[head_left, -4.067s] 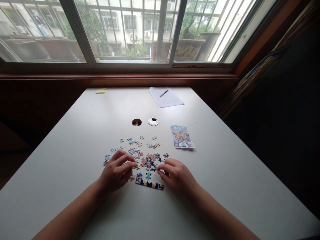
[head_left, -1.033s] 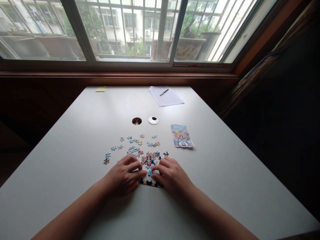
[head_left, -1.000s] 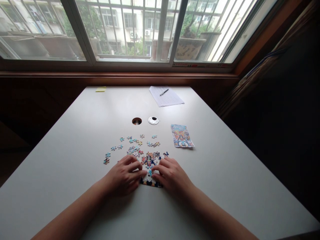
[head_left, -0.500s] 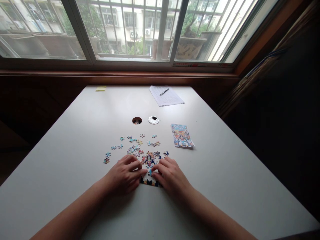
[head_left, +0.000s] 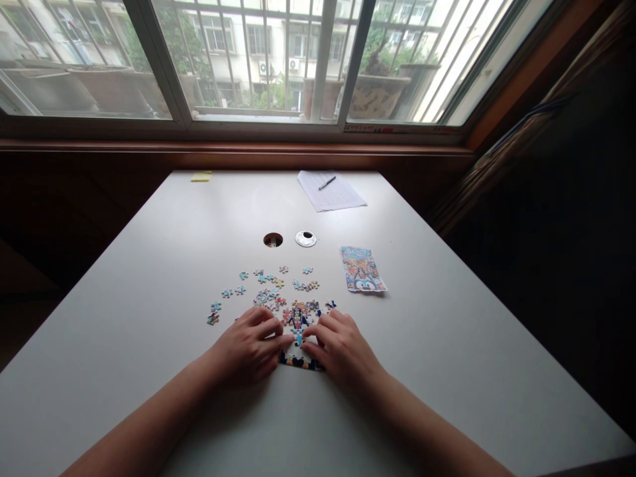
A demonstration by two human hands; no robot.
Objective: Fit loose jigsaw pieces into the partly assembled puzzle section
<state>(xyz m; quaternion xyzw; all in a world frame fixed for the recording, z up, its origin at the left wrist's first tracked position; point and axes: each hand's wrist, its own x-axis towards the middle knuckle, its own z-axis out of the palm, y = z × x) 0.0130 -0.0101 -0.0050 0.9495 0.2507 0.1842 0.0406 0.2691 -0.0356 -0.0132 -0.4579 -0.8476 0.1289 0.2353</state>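
A partly joined colourful jigsaw [head_left: 298, 326] lies on the white table [head_left: 149, 252] in front of me. My left hand [head_left: 248, 348] and my right hand [head_left: 340, 348] rest on either side of it, fingers curled, fingertips meeting over a small blue piece at its middle. Both hands cover the ends of the dark bottom strip [head_left: 297, 362] of the jigsaw. Several loose pieces [head_left: 268, 286] lie scattered just beyond the hands, some at the left [head_left: 213, 313].
A printed picture card [head_left: 362, 269] lies to the right of the pieces. Farther back are a round cable hole [head_left: 273, 240], its metal cap [head_left: 305, 238], a paper sheet with a pen [head_left: 330, 191] and a yellow sticky pad [head_left: 201, 176]. A window runs behind the table.
Since 4 s ago both hands closed in on the middle of the jigsaw and its two parts came together. Over the last second the hands barely shifted.
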